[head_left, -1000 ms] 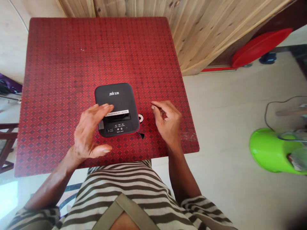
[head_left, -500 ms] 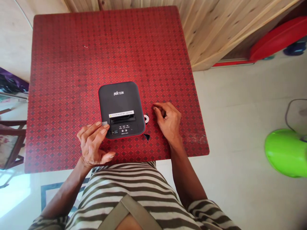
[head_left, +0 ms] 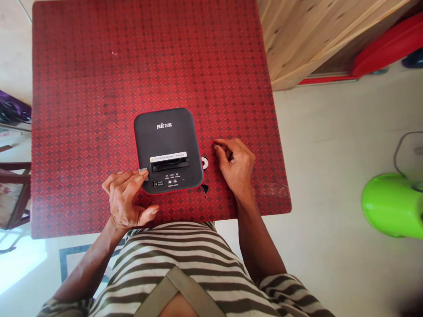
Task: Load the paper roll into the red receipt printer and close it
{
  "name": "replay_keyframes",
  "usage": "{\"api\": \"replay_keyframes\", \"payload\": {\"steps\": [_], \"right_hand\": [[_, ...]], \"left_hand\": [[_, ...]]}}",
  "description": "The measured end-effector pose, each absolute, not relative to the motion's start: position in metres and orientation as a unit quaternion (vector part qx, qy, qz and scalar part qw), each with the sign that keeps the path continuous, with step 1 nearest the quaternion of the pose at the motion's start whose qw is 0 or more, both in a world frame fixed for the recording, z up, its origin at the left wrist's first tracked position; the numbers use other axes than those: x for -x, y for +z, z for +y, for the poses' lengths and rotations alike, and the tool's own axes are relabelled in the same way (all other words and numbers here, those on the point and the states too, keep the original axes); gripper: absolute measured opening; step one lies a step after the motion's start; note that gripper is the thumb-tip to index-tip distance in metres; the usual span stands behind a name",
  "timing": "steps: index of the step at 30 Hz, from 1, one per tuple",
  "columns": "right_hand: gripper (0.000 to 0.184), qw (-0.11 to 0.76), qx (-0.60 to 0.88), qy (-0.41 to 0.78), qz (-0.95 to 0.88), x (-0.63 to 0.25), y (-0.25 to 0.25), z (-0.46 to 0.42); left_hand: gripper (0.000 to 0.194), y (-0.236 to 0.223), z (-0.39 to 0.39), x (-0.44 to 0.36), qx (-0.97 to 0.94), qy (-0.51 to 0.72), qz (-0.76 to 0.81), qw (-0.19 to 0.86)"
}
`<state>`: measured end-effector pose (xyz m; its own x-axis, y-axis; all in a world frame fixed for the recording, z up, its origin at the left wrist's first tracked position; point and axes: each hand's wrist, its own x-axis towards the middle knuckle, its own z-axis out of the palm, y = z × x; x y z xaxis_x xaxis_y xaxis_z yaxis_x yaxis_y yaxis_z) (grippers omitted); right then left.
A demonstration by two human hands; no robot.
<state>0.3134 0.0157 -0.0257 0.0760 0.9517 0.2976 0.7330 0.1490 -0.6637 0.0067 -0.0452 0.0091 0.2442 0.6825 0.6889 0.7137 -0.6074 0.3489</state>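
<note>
A black label or receipt printer with a red rim lies on the red patterned table, its paper slot facing up under a white warning strip. At the printer's lower left edge, the fingertips of my left hand touch a small grey tab. That hand is open, its thumb held apart. My right hand rests on the table to the right of the printer, fingers curled and thumb near the index tip, with nothing visible in them. Between it and the printer are a white ring-shaped piece and a small black piece.
A wooden panel stands along the table's far right side. On the floor to the right is a green plastic stool or bucket with a cable near it. A wooden chair is at the left, and a large red round object leans at upper right.
My left hand has come down from over the printer's slot to the grey tab at its left edge. My right hand stays almost in place. The view has shifted slightly.
</note>
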Motion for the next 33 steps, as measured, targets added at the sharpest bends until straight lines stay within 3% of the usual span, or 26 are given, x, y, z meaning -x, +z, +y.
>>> {"api": "replay_keyframes", "payload": {"steps": [13, 20, 23, 29, 33], "right_hand": [[0.014, 0.383, 0.626, 0.149, -0.663, -0.315, -0.028, 0.016], [0.014, 0.415, 0.561, 0.113, -0.707, -0.293, 0.037, 0.017], [0.017, 0.346, 0.463, 0.098, -0.810, -0.264, 0.065, 0.031], [0.025, 0.076, 0.441, 0.089, -0.890, -0.210, 0.083, 0.070], [0.030, 0.016, 0.444, 0.083, -0.892, -0.197, 0.090, 0.076]], "left_hand": [[0.066, -0.004, -0.052, -0.008, 0.759, -0.453, -0.467, -0.029], [0.066, -0.004, -0.055, -0.006, 0.765, -0.446, -0.463, -0.047], [0.068, -0.008, -0.056, -0.004, 0.761, -0.459, -0.456, -0.046], [0.068, -0.012, -0.055, -0.002, 0.765, -0.479, -0.431, -0.023], [0.064, -0.004, -0.051, -0.006, 0.765, -0.471, -0.441, -0.004]]}}
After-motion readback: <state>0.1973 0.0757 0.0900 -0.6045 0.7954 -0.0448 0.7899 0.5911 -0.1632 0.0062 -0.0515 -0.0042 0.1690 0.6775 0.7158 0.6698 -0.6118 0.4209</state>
